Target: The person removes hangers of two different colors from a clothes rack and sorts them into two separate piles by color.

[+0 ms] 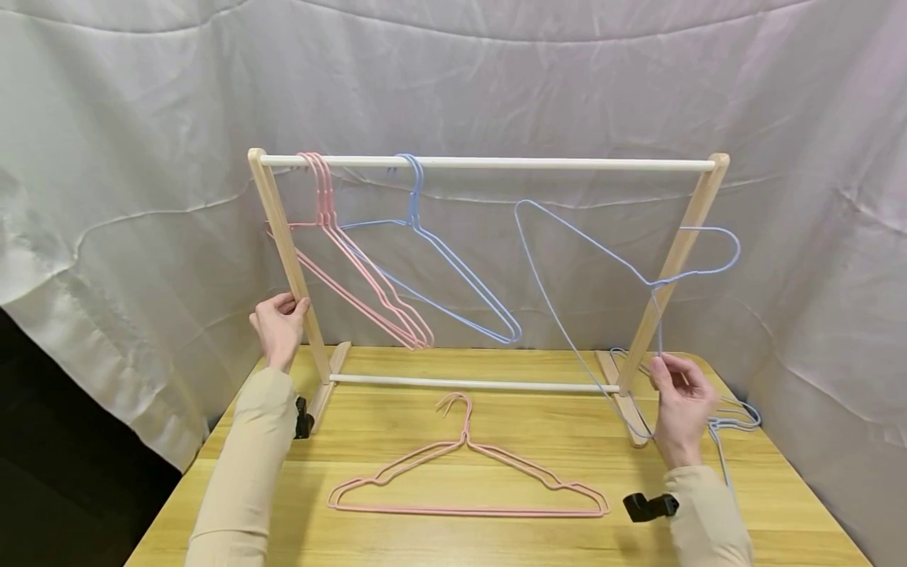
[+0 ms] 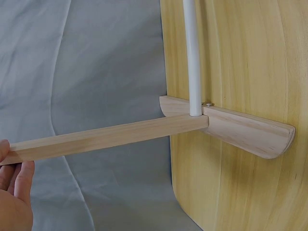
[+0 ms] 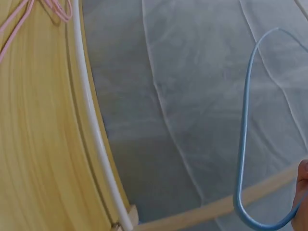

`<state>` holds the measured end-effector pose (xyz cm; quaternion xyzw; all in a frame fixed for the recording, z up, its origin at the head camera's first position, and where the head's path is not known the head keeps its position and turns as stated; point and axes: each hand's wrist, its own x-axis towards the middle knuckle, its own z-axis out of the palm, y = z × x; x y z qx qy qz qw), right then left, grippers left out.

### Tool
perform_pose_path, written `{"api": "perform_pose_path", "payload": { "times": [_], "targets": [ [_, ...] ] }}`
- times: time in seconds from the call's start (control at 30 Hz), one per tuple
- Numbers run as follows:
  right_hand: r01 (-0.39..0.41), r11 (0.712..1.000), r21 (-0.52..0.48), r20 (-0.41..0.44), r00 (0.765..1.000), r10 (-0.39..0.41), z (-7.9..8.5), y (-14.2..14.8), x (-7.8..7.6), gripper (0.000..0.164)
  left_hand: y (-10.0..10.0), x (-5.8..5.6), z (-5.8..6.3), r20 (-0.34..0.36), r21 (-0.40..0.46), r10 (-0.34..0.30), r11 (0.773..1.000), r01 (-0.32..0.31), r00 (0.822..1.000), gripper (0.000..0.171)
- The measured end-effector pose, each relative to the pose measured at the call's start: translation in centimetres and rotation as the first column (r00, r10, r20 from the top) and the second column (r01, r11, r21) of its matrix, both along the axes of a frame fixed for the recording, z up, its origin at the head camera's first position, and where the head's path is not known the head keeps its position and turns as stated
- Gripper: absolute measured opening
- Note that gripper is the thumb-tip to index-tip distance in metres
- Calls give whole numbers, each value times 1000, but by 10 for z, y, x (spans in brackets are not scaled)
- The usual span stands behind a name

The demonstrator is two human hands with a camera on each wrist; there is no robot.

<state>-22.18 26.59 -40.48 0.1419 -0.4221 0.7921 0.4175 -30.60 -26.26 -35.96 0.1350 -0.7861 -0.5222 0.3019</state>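
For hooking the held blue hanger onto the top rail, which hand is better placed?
Likely the right hand: it pinches that blue hanger, below the top rail, though its hook points sideways. The left hand is occupied gripping the left upright.

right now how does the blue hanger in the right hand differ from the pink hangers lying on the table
The blue hanger is single, while the pink hangers are an overlapping pair. The right hand holds the blue hanger up, whereas the pink hangers lie on the table. In the head view, the blue hanger's hook points right, the pink hangers' hooks toward the rack. Both have thin hooked frames, and neither hangs on the rack.
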Motion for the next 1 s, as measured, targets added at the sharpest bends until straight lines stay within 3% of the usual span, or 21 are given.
{"api": "perform_pose_path", "payload": {
  "times": [0.1, 0.33, 0.47, 0.73, 1.0],
  "targets": [
    [-32, 997, -73, -69, 997, 27, -6, 8, -1, 12, 1, 0, 0, -2, -3, 3, 1000, -3, 1000, 33],
    [-45, 975, -218, -92, 995, 26, -17, 23, 2, 13, 1, 0, 0, -3, -7, 10, 1000, -10, 1000, 33],
    [-93, 950, -297, -136, 989, 54, -20, 32, 7, 9, 1, 0, -1, -4, -9, 9, 1000, -9, 1000, 33],
    [-104, 878, -467, -99, 993, 65, -21, 48, 18, 8, 0, 0, -1, -5, 1, 0, 1000, 0, 1000, 34],
    [-68, 851, -521, -95, 995, 21, -28, 62, 22, 7, 0, 0, -1, -13, 6, -4, 1000, 4, 1000, 33]
  ]
}}
